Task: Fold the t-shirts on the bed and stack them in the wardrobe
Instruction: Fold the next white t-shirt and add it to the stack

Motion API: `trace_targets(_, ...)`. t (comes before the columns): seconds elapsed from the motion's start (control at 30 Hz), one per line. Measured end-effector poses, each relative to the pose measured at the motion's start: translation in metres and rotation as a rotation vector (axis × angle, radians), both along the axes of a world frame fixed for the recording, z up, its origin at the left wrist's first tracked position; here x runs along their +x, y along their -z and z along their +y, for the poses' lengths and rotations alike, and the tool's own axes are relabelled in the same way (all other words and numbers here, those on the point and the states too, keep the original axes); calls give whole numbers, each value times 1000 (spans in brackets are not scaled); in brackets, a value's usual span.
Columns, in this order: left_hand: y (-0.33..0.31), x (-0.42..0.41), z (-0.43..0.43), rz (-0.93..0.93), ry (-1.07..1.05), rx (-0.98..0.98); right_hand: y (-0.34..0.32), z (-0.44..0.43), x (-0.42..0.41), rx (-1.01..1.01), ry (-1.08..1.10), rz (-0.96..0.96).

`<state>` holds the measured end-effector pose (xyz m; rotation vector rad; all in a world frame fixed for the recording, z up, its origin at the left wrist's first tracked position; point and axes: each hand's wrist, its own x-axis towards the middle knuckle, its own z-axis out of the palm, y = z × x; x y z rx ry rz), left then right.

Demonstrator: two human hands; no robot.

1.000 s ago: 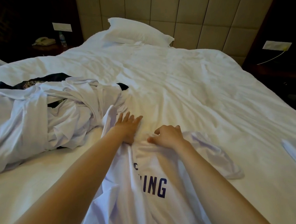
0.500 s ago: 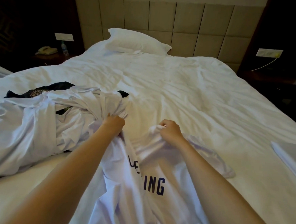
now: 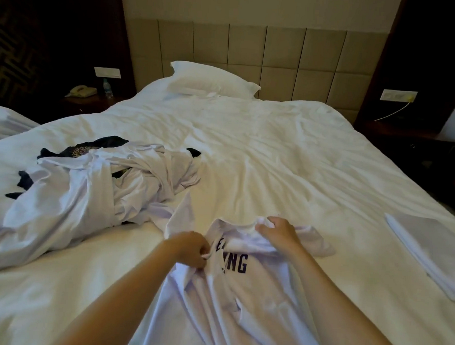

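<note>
While fingers of left hand (image 3: 189, 248) and right hand (image 3: 278, 232) pinch the t-shirt (image 3: 253, 302), folds hide some lettering (image 3: 235, 263).

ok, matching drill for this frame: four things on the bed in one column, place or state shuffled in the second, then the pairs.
Things:
1. lettered t-shirt
2. clothes heap
3. folded white item
4. pillow

Places or states:
A. up against the headboard
B. lying flat at the right edge of the bed
C. gripped by the left hand and the right hand
D. crumpled on the bed's left side

Pairs: 1-C, 2-D, 3-B, 4-A
</note>
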<state>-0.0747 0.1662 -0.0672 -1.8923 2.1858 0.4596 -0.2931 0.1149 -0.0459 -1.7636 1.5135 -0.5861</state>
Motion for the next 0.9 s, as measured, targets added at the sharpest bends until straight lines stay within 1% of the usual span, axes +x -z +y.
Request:
trace_targets(0.07,17,-7,15,157,-67,-58,11,20,-3,-2,-47,82)
trace_targets(0.1,21,-9,22,268,-124,-83,15,29,-2,-13,-54,111)
trace_targets(0.2,14,-10,44,705,-405,-132,19,49,1,-93,-82,137)
trace_targets(0.23,11,-8,49,795,-488,-157,19,54,2,-95,-73,85)
trace_targets(0.33,4,3,59,839,-652,-176,17,66,-1,-12,17,-177)
trace_targets(0.4,-1,8,68,928,-762,-136,11,74,-6,12,58,-286)
trace_targets(0.47,-3,12,75,1086,-845,-154,4,80,-9,4,84,-346)
trace_targets(0.53,-5,8,82,1320,-950,-174,-4,89,-8,-27,91,-361)
trace_targets(0.57,-10,1,88,1390,-992,-191,-8,96,-8,-42,85,-364)
trace_targets(0.6,-14,-7,91,1409,-1017,-219,-11,101,-6,-58,80,-368)
trace_targets(0.67,-24,-28,98,1352,-993,-291,-16,111,-2,-77,93,-378)
trace_targets(0.73,-37,-53,110,1245,-921,-378,-20,124,2,-97,128,-395)
trace_targets(0.83,-44,-82,126,1064,-796,-457,-19,140,6,-139,186,-440)
trace_targets(0.9,-40,-95,134,1003,-725,-526,-18,150,7,-159,209,-453)
